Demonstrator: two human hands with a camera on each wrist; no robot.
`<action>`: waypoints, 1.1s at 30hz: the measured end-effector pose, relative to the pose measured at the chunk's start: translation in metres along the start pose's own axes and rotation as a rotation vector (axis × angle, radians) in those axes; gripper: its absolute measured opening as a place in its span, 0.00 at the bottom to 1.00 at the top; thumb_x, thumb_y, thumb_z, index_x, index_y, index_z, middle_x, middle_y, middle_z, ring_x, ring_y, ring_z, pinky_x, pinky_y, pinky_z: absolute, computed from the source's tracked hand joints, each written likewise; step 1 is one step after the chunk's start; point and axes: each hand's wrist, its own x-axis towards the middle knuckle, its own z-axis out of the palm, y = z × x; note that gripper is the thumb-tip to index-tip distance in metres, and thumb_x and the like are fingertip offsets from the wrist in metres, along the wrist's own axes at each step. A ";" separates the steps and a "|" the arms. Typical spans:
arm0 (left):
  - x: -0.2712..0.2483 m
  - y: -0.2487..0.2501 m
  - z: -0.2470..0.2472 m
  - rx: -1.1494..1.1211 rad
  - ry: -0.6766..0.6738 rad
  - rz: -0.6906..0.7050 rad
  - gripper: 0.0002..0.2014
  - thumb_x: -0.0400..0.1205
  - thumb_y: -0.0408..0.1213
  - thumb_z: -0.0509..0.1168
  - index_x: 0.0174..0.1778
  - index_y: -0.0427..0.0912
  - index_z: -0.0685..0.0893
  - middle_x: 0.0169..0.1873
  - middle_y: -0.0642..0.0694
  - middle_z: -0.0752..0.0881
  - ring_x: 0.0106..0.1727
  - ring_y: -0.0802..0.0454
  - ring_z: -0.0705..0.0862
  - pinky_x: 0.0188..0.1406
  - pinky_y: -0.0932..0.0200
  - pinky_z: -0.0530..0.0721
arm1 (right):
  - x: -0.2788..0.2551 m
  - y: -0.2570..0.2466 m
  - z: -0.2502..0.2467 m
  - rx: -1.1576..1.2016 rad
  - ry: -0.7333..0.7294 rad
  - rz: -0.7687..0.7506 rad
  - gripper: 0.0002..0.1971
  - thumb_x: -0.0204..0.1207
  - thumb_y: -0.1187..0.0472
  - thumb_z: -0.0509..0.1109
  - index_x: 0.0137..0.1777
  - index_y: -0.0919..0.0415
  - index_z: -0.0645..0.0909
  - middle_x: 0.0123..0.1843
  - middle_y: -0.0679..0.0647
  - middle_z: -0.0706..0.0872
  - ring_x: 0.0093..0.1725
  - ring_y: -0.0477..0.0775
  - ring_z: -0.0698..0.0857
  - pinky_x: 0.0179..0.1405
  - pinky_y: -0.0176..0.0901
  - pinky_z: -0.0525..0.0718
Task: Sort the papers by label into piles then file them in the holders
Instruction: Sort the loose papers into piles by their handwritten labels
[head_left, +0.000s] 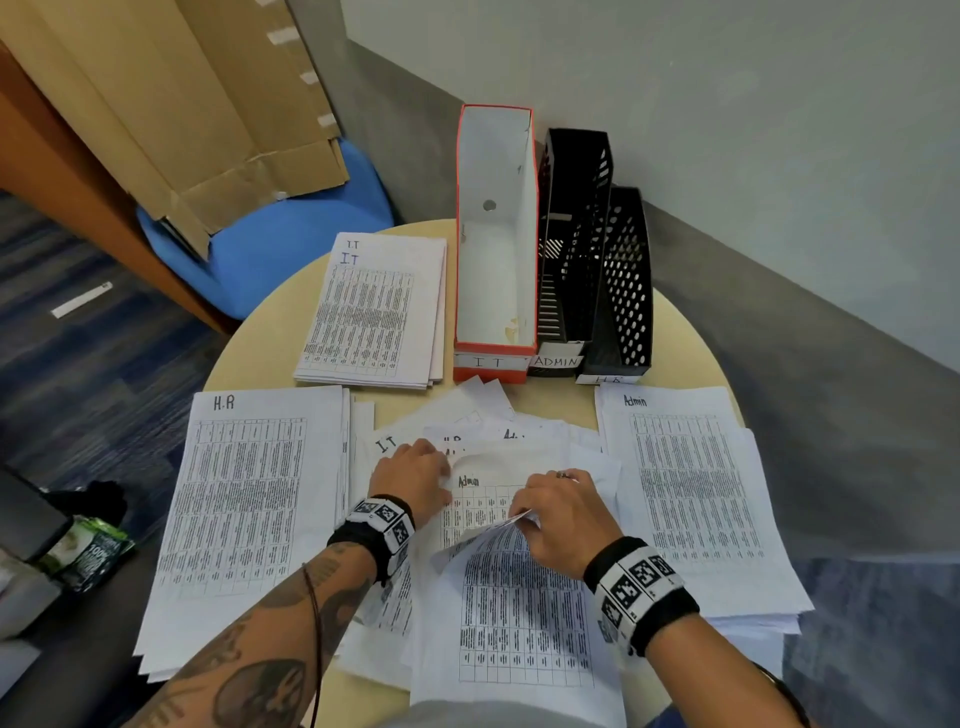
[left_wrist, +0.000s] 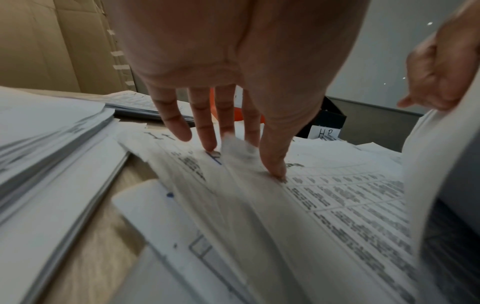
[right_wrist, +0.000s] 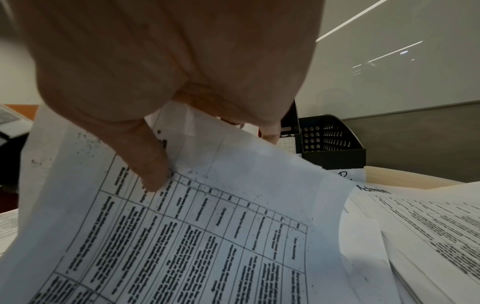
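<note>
On unsorted heap (head_left: 524, 436): right hand (head_left: 563, 519) pinches sheet (head_left: 524, 597) top edge, sheet lengthwise toward holders; left hand (head_left: 410, 480) flat

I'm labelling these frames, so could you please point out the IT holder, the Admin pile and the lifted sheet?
IT holder (head_left: 496, 291), head view, white inside wall.
Admin pile (head_left: 691, 499), head view, top sheet's table.
lifted sheet (right_wrist: 207, 226), right wrist view, printed table.

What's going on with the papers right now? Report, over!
Left hand pressing flat on unsorted papers. Right hand pinching top sheet, peeling it up. Admin sheet showing beneath. Holders unfilled, nothing blocking.
</note>
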 end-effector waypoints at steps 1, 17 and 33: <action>-0.001 0.002 -0.001 -0.001 -0.002 0.004 0.09 0.80 0.50 0.74 0.54 0.54 0.87 0.63 0.54 0.82 0.62 0.49 0.82 0.66 0.45 0.83 | 0.000 0.000 0.000 0.000 -0.001 0.002 0.06 0.81 0.54 0.72 0.53 0.47 0.89 0.50 0.42 0.87 0.52 0.47 0.84 0.74 0.54 0.69; -0.031 0.004 -0.026 -1.016 0.023 -0.041 0.13 0.62 0.34 0.90 0.37 0.37 0.94 0.28 0.45 0.90 0.30 0.58 0.86 0.34 0.67 0.83 | 0.003 -0.002 0.002 0.075 0.210 -0.078 0.08 0.72 0.57 0.77 0.51 0.48 0.86 0.69 0.45 0.82 0.63 0.51 0.82 0.65 0.56 0.78; -0.052 0.005 -0.031 -1.287 -0.268 0.062 0.12 0.74 0.21 0.79 0.44 0.45 0.96 0.42 0.39 0.94 0.45 0.50 0.93 0.51 0.58 0.89 | 0.000 0.003 0.009 0.116 0.285 -0.079 0.03 0.73 0.57 0.76 0.45 0.49 0.87 0.48 0.40 0.90 0.52 0.48 0.84 0.66 0.57 0.76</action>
